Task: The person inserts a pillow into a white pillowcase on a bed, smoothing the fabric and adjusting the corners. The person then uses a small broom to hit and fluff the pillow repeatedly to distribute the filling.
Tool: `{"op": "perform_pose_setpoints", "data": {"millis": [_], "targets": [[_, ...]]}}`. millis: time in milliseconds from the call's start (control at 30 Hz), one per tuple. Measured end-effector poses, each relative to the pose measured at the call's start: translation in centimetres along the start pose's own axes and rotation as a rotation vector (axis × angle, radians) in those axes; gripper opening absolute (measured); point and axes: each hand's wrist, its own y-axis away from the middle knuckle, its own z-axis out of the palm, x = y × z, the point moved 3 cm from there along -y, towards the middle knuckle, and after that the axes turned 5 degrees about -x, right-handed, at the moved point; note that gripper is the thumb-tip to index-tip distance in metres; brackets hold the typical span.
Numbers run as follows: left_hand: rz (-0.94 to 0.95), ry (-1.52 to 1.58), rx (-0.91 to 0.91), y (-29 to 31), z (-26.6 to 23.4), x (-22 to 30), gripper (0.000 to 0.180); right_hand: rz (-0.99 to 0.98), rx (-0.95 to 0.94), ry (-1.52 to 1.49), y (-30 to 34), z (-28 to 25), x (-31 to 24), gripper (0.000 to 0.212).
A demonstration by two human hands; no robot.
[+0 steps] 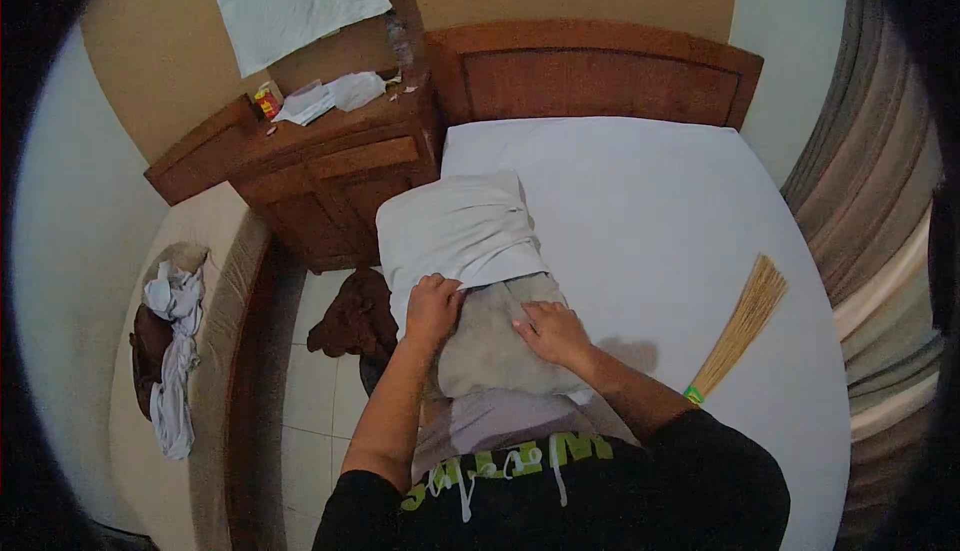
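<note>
2 bare hands work at the pillow in front of you, just beyond the grey cloth over your lap (500,419). Your left hand (435,309) has its fingers curled nearly closed at the hem of the white pillowcase (460,226), and appears to have hold of it. Your right hand (555,334) rests on the beige pillow (490,361), thumb set apart from half-bent fingers; cannot tell whether it pinches any fabric or only presses.

The pillow lies at the left side of the bed, its near part bare, its far part inside the case. Step in hand, as judged: fitting case to pillow, roughly 1/2 covered. Direction of the pull cannot be told from 1 view. If covering is meant, the next move calls for your right hand to steady the pillow and your left to draw the hem evenly toward you; the right side of the hem has no clear grip on it.

To your right, 1 stick broom (738,326) lies on the white sheet (680,201). Farther off: 1 wooden cabinet (325,196), then the headboard (600,71).
</note>
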Motion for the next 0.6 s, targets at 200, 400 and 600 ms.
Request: {"op": "perform_pose_setpoints", "data": {"millis": [200, 400, 600], "targets": [[0.293, 0.117, -0.141, 2.3, -1.4, 7.4, 0.018, 0.098, 0.239, 0.112, -3.8, -2.7, 1.7, 0.026], [0.118, 0.042, -0.132, 7.4, -1.3, 1.0, 0.026, 0.261, -0.021, 0.227, -2.6, 1.7, 11.5, 0.02], [-0.335, 0.159, -0.06, 10.9, 1.9, -8.2, 0.049, 0.077, -0.183, 0.126, 1.7, 0.5, 6.6, 0.017]]}}
